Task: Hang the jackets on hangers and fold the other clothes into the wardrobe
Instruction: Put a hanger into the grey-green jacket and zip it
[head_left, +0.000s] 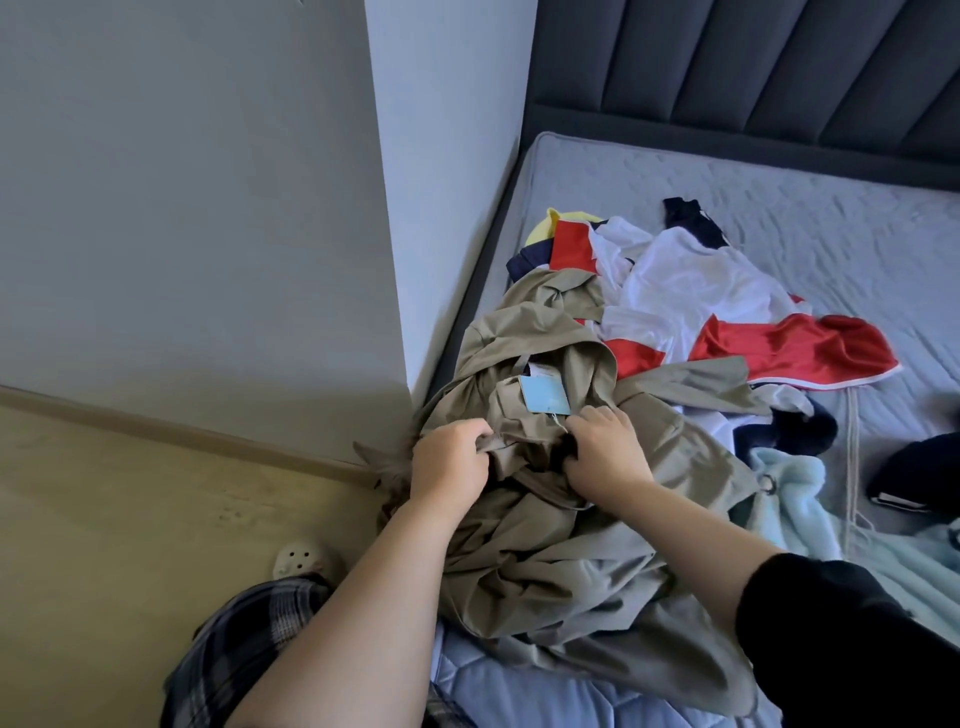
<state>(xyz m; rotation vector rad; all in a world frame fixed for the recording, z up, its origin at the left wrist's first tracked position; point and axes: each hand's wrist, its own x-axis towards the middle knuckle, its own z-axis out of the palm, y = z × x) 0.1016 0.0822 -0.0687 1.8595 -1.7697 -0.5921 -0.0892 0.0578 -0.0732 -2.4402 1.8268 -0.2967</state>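
Both forearms reach forward and down over the near edge of the grey quilted mattress (779, 218). The left hand (451, 462) has its fingers curled into a fold of the crumpled khaki cotton jacket (561, 545), knuckles up. The right hand (605, 449) bunches the same fabric just below the pale blue paper tag (545, 395). The jacket lies heaped on the mattress beside a red-and-white sports top (727, 312).
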